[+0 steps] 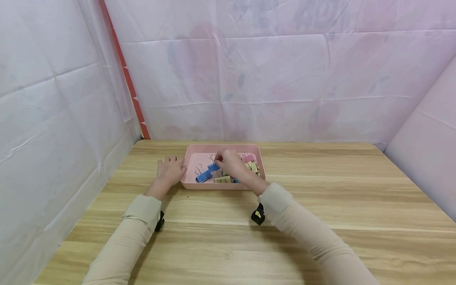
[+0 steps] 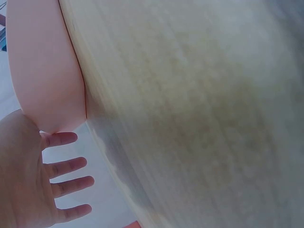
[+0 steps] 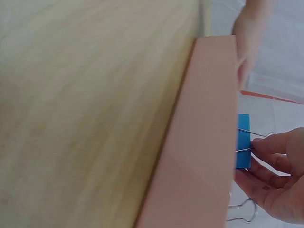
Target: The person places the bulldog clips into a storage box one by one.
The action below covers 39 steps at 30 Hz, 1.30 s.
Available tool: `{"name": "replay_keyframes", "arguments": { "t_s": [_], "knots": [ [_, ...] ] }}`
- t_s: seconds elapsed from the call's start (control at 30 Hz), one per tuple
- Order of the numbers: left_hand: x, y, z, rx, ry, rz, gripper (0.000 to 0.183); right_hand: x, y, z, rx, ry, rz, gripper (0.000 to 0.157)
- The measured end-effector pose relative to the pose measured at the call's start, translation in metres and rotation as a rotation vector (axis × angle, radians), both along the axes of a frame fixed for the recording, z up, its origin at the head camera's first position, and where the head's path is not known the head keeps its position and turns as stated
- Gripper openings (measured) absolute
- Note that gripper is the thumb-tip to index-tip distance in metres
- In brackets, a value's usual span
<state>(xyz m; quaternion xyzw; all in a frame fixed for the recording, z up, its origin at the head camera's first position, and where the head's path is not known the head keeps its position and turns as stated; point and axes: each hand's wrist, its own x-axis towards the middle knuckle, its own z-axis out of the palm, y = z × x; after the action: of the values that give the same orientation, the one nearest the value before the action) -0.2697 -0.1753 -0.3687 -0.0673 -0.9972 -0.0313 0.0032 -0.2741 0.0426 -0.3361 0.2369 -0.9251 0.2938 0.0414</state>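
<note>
A shallow pink tray (image 1: 210,187) stands on the wooden table with several binder clips in it. My right hand (image 1: 230,163) reaches over it and pinches a blue binder clip (image 1: 213,167) by its wire handle between thumb and fingers; the right wrist view shows this clip (image 3: 243,141) just past the tray wall. Another blue binder clip (image 1: 204,176) lies to its left. Against the tray's left end rests my left hand (image 1: 171,171), its fingers spread and fairly straight in the left wrist view.
Yellow binder clips (image 1: 223,179) lie near the tray's front wall and at its right, with a pink binder clip (image 1: 248,158) behind. White printed sheeting (image 1: 270,79) hangs behind the table (image 1: 338,190) and along both sides.
</note>
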Motion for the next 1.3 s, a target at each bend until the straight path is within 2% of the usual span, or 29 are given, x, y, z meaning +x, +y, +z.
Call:
{"name": "replay_keyframes", "arguments": {
  "t_s": [0.17, 0.4, 0.67, 0.83, 1.03, 1.2, 1.27, 1.3],
  "knots": [
    [0.000, 0.001, 0.000, 0.006, -0.010, -0.004, 0.047, 0.004, 0.000, -0.006, 0.038, -0.010, 0.046, 0.010],
    [-0.001, 0.000, -0.002, 0.015, -0.003, -0.007, 0.047, 0.006, 0.000, -0.008, 0.154, 0.020, 0.048, 0.012],
    [-0.002, 0.001, -0.003, 0.001, -0.003, -0.012, 0.047, 0.006, 0.001, -0.011, 0.159, -0.034, 0.035, 0.008],
    [-0.002, 0.000, -0.002, 0.006, -0.003, -0.005, 0.048, 0.005, -0.001, -0.009, 0.170, -0.053, 0.025, 0.017],
    [-0.001, -0.004, 0.000, 0.002, -0.010, 0.001, 0.048, 0.009, 0.001, 0.000, 0.139, -0.068, 0.023, 0.026],
    [-0.002, -0.005, 0.000, -0.003, -0.039, 0.006, 0.050, 0.009, 0.014, 0.014, 0.077, -0.083, 0.033, 0.030],
    [-0.004, -0.006, 0.002, -0.037, -0.029, -0.014, 0.049, 0.006, 0.024, 0.021, 0.056, -0.096, 0.025, 0.030],
    [-0.005, -0.006, 0.004, -0.094, -0.027, -0.050, 0.047, 0.005, 0.029, 0.025, 0.047, -0.106, 0.017, 0.030]
  ]
}}
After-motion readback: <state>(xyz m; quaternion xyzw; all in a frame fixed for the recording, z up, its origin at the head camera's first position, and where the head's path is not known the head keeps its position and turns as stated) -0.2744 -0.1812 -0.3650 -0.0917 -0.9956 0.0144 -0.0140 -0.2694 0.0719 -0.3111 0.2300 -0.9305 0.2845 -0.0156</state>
